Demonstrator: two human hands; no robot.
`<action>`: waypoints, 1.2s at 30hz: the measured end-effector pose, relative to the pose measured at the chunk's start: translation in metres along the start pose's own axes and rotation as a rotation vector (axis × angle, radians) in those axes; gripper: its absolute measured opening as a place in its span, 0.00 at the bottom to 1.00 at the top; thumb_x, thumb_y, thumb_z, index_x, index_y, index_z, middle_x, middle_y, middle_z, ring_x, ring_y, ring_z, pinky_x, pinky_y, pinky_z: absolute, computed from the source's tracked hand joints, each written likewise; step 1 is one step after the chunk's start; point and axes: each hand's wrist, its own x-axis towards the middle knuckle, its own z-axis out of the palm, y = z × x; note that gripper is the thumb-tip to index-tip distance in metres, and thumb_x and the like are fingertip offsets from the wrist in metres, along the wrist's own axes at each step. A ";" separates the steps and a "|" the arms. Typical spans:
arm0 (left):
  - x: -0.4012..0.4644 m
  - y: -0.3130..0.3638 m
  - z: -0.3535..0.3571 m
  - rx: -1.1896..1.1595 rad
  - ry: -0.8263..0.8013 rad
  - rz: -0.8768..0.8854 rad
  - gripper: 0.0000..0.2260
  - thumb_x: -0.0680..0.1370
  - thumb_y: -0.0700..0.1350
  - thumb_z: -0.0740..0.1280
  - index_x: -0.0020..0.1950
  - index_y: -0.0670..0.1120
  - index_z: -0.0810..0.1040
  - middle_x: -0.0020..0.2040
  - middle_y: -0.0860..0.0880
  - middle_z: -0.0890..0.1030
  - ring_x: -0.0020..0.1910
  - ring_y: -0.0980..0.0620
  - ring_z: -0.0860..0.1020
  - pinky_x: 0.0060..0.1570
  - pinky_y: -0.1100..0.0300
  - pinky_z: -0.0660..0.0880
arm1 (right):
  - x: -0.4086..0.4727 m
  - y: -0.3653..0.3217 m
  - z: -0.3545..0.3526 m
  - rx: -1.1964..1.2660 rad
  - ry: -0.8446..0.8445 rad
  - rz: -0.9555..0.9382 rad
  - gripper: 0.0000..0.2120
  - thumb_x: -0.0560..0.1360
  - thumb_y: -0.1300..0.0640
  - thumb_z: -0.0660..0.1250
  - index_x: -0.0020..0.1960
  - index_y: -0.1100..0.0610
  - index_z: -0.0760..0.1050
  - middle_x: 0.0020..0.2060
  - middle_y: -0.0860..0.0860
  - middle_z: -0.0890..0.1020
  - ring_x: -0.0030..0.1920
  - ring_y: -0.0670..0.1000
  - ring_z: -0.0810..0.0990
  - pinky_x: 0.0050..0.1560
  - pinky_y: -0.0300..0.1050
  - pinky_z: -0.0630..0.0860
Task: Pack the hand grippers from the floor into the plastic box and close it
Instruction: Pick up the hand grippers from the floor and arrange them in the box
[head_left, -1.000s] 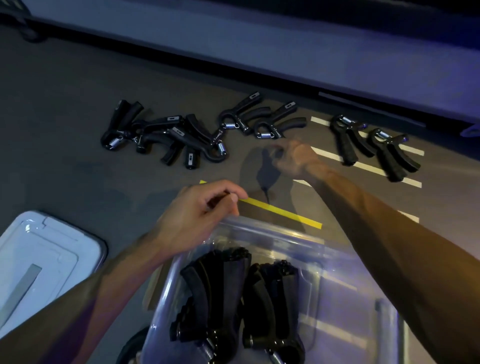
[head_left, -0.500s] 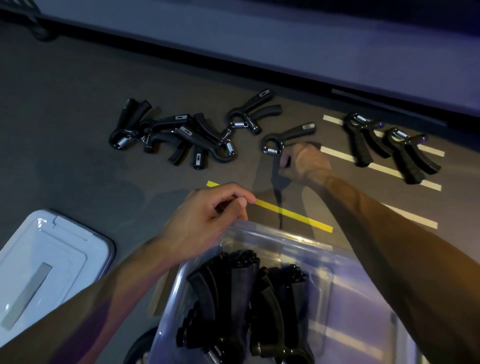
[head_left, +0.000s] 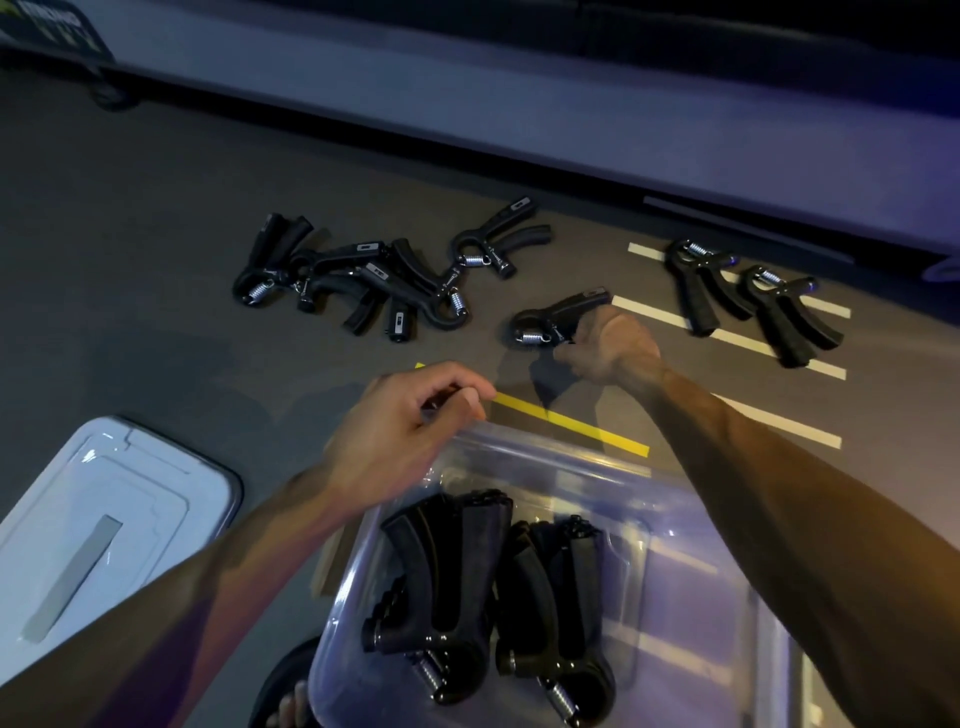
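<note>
My right hand (head_left: 608, 348) grips the handles of a black hand gripper (head_left: 550, 319) just above the floor, spring end to the left. My left hand (head_left: 400, 431) pinches the far rim of the clear plastic box (head_left: 571, 462), which holds two hand grippers (head_left: 457, 582) side by side. A tangled pile of several black grippers (head_left: 358, 280) lies on the floor at the far left, with one more gripper (head_left: 498, 241) beside it. Two grippers (head_left: 748, 296) lie at the far right on white tape stripes.
The box's white lid (head_left: 104, 509) lies on the floor at the left, a grey strip on its top. Yellow tape (head_left: 576, 426) runs across the dark floor past the box. A long grey raised edge (head_left: 519, 114) borders the far side.
My right hand has closed on one gripper from the middle group and drawn it nearer and rightward. My left hand has stayed at the box rim.
</note>
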 end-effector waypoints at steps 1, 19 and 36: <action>0.000 0.001 -0.001 0.011 0.007 -0.002 0.08 0.82 0.52 0.64 0.55 0.60 0.82 0.46 0.60 0.85 0.47 0.56 0.83 0.47 0.65 0.75 | -0.007 0.001 -0.003 0.181 -0.030 0.007 0.12 0.70 0.48 0.73 0.42 0.57 0.80 0.39 0.53 0.86 0.43 0.54 0.85 0.40 0.46 0.80; -0.049 0.068 -0.008 -0.329 0.281 0.147 0.07 0.77 0.54 0.72 0.49 0.52 0.84 0.43 0.47 0.84 0.41 0.50 0.80 0.45 0.40 0.78 | -0.224 -0.021 -0.029 0.894 -0.085 -0.454 0.08 0.73 0.63 0.74 0.48 0.65 0.77 0.40 0.55 0.82 0.41 0.52 0.80 0.46 0.53 0.79; -0.082 0.079 0.015 0.519 -0.159 0.754 0.12 0.77 0.54 0.72 0.59 0.56 0.85 0.49 0.54 0.77 0.48 0.52 0.75 0.43 0.50 0.76 | -0.236 0.035 -0.047 1.044 -0.211 -0.156 0.15 0.81 0.53 0.65 0.38 0.57 0.76 0.32 0.53 0.80 0.28 0.51 0.75 0.21 0.38 0.65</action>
